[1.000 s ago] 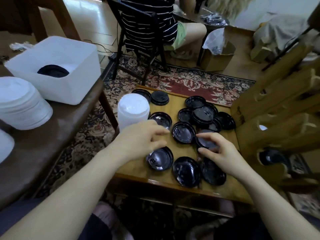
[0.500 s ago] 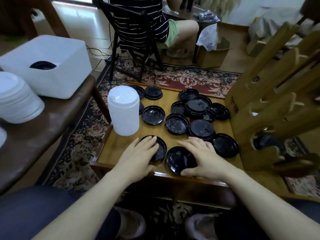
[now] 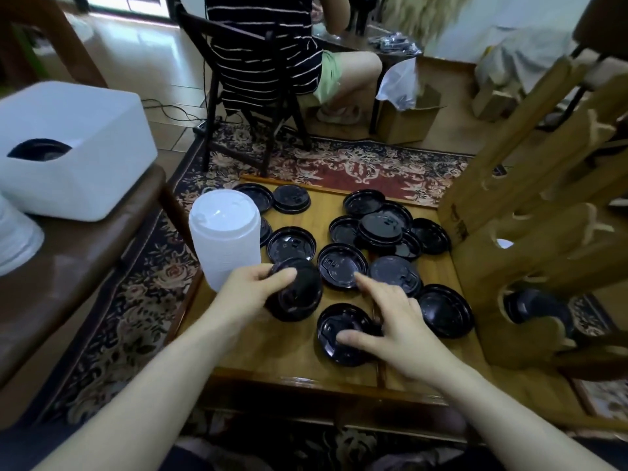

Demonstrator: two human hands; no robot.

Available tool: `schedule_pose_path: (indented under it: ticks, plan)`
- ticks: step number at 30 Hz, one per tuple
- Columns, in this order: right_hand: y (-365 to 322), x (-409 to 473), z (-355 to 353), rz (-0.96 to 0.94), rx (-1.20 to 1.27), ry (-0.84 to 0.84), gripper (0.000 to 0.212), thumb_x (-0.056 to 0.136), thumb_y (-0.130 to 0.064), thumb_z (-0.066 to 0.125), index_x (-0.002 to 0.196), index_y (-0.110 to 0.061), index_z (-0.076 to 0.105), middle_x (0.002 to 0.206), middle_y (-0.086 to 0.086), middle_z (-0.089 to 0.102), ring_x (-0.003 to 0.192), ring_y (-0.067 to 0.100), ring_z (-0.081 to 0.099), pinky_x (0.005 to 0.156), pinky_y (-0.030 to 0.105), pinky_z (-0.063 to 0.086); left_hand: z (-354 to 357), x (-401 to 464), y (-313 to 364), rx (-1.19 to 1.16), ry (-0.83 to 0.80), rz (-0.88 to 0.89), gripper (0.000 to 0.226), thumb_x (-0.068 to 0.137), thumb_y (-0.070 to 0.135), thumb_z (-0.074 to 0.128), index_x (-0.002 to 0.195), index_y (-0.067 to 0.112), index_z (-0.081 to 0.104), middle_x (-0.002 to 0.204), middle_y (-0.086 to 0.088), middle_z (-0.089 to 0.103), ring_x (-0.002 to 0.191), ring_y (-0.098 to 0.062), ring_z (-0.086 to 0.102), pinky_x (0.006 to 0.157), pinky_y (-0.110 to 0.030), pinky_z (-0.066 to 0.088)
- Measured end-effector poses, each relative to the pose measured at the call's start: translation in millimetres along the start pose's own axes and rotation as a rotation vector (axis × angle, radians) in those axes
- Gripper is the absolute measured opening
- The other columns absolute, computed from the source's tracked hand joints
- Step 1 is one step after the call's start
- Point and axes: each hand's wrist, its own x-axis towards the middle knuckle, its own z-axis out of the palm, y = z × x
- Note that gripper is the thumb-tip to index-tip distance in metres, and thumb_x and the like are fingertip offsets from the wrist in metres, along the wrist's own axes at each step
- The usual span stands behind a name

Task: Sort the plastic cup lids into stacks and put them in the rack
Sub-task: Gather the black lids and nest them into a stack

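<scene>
Head view is showing a person sorting black lids on a low wooden table [image 3: 306, 362], with both forearms reaching in from the near edge. The left hand [image 3: 251, 290] is gripping a black lid [image 3: 299, 294], thumb and fingers curled round its far-left rim and lifting it tilted above the table surface, just beside the white stack of lids [image 3: 226, 239] standing upright at the table's left. The right hand [image 3: 390, 321] is lying spread, fingers straight: its thumb is pressing on the near lid [image 3: 339, 334] lying flat and rim-up near the front edge, while its forefinger is pointing toward another lid [image 3: 341, 265] farther in; whether that finger is touching it I cannot tell. The other loose black lids [image 3: 384, 229] are scattered and partly overlapping across the far half of the table, ahead of both hands. The wooden rack [image 3: 509, 232] is standing at the right side of the table, with a dark stack [image 3: 533, 305] already sitting in one lower slot. The near lid is lying just right of the held one, under the right hand, so the lifted lid probably needs only a short rightward drop onto it, while the rack is sitting nearer the right hand for the later transfer. Most lids are remaining unstacked, so the job looks early.
</scene>
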Motion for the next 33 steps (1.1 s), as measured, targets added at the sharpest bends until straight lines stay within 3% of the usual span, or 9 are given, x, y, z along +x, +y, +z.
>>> schedule_pose_path:
  ticks: [4,8,11,15,20,25,28,30,33]
  plan:
    - [-13.3,2.0,-0.4,0.01,0.381,0.009,0.104,0.062,-0.08,0.066,0.149,-0.048,0.02,0.144,-0.026,0.036,0.138,-0.001,0.028,0.116,0.035,0.026,4.3,-2.6,0.6,-0.188,-0.126,-0.087,0.035,0.085,0.034,0.067,0.107,0.008,0.075,0.102,-0.014,0.077,0.099,-0.033,0.072,0.089,-0.047,0.057]
    - [-26.8,1.7,8.0,-0.068,0.328,0.089,0.083,0.076,-0.046,0.079,0.145,-0.038,0.034,0.132,-0.029,0.041,0.129,-0.007,0.036,0.109,0.027,0.037,16.2,-5.0,-6.0,-0.288,-0.216,-0.131,0.039,0.089,0.036,0.062,0.117,0.009,0.071,0.11,-0.016,0.074,0.102,-0.032,0.071,0.082,-0.041,0.059]
    - [-27.4,4.8,10.6,-0.038,0.304,0.169,0.081,0.075,-0.044,0.08,0.144,-0.035,0.038,0.129,-0.021,0.045,0.125,-0.005,0.042,0.105,0.025,0.041,25.9,-6.6,-9.9,-0.407,-0.248,-0.099,0.044,0.079,0.023,0.069,0.121,0.011,0.066,0.114,-0.016,0.073,0.098,-0.029,0.071,0.073,-0.035,0.061]
    - [-20.8,11.1,3.6,-0.008,0.191,0.113,0.088,0.076,-0.055,0.073,0.15,-0.032,0.031,0.136,-0.016,0.043,0.129,0.003,0.035,0.11,0.03,0.033,26.5,1.1,-12.6,-0.357,-0.051,-0.056,0.034,0.087,0.0,0.067,0.119,0.009,0.065,0.112,-0.014,0.074,0.098,-0.03,0.072,0.069,-0.038,0.061]
    - [0.5,-3.9,12.1,-0.054,-0.193,-0.214,0.11,0.07,-0.065,0.073,0.155,-0.036,0.009,0.157,-0.013,0.01,0.145,0.006,0.002,0.116,0.029,0.0,13.4,8.7,-20.1,-0.382,0.111,-0.149,0.022,0.089,0.001,0.066,0.108,0.013,0.067,0.107,-0.013,0.073,0.095,-0.026,0.07,0.059,-0.033,0.06]
    - [8.6,-7.0,18.8,-0.114,-0.308,-0.082,0.063,0.09,-0.051,0.061,0.147,-0.037,0.037,0.154,-0.016,0.031,0.145,0.005,0.016,0.113,0.028,0.001,13.6,11.8,-21.6,-0.448,0.125,-0.161,0.032,0.088,0.001,0.067,0.119,0.008,0.064,0.112,-0.015,0.071,0.097,-0.027,0.069,0.056,-0.033,0.06]
    - [6.5,-1.3,14.1,-0.055,-0.077,0.08,0.026,0.093,-0.038,0.063,0.118,-0.034,0.066,0.12,-0.021,0.064,0.116,0.006,0.054,0.108,0.028,0.028,13.1,11.8,-20.2,-0.465,0.123,-0.154,0.034,0.089,0.001,0.066,0.122,0.008,0.064,0.113,-0.016,0.071,0.099,-0.028,0.07,0.058,-0.034,0.061]
    - [2.0,2.0,7.3,0.02,0.159,0.189,0.012,0.092,-0.03,0.065,0.103,-0.029,0.071,0.098,-0.019,0.071,0.088,0.006,0.064,0.088,0.033,0.05,12.9,12.4,-19.9,-0.478,0.137,-0.139,0.034,0.089,0.002,0.066,0.122,0.008,0.064,0.115,-0.015,0.071,0.099,-0.027,0.07,0.058,-0.034,0.061]
    - [-7.0,8.9,-11.9,0.219,0.64,0.306,0.011,0.094,-0.019,0.063,0.101,-0.022,0.07,0.092,-0.009,0.074,0.088,0.005,0.068,0.077,0.027,0.051,13.8,12.7,-18.7,-0.494,0.151,-0.1,0.037,0.089,0.003,0.067,0.124,0.012,0.063,0.119,-0.013,0.07,0.103,-0.026,0.068,0.063,-0.034,0.061]
